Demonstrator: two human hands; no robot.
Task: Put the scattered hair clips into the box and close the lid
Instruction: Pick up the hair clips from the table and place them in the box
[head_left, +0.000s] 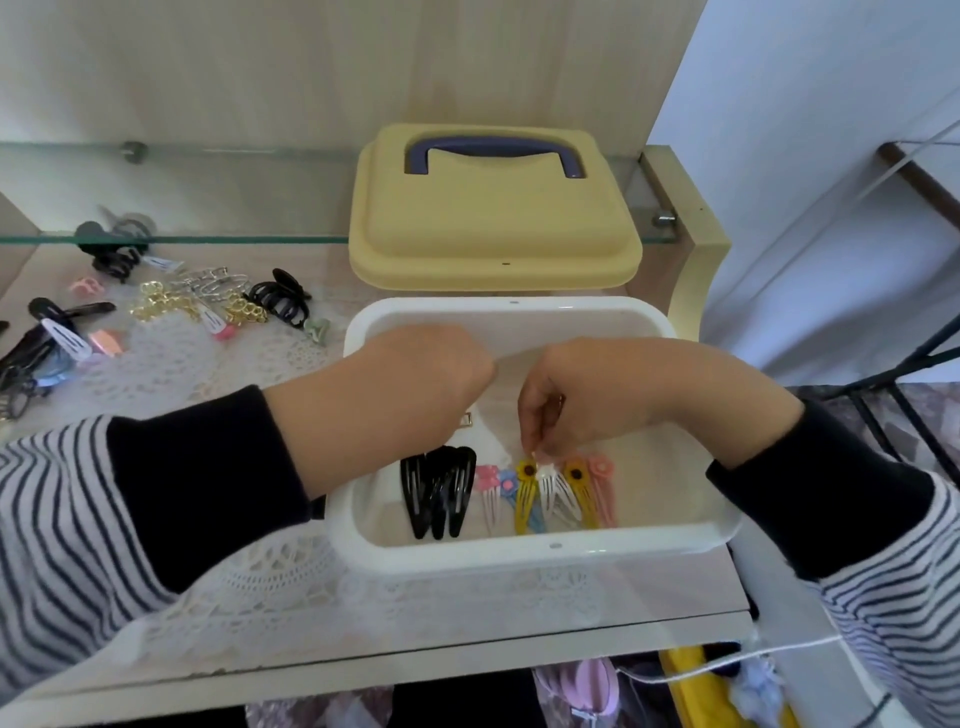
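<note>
A white box (535, 551) is seen open on a lace-covered shelf (260, 587), nearest the viewer. Along its near wall two groups of snap clips are laid side by side: three black clips (436, 491), overlapping, on the left, and about seven coloured clips (550, 493) on the right, two of them yellow with sunflower heads, the rest pink, blue and white. Both hands are lowered into the box. The right hand (597, 395) is pinched at the fingertips (535, 451) just above the coloured row, touching the head of a white clip there; whether that clip is actually gripped cannot be told. The left hand (415, 384) is curled downward over the middle of the box, its fingers hidden, so its grip cannot be told; a small metallic piece (466, 420) shows just beneath it. Behind the box one yellow lid (493, 244) with one dark handle (493, 153) is propped, off the box. To the far left, loose clips (156, 301) are scattered on the lace: several black claw clips, gold and silver ones, and pink ones, too tangled to be counted. One glass shelf (182, 239) runs above them.
</note>
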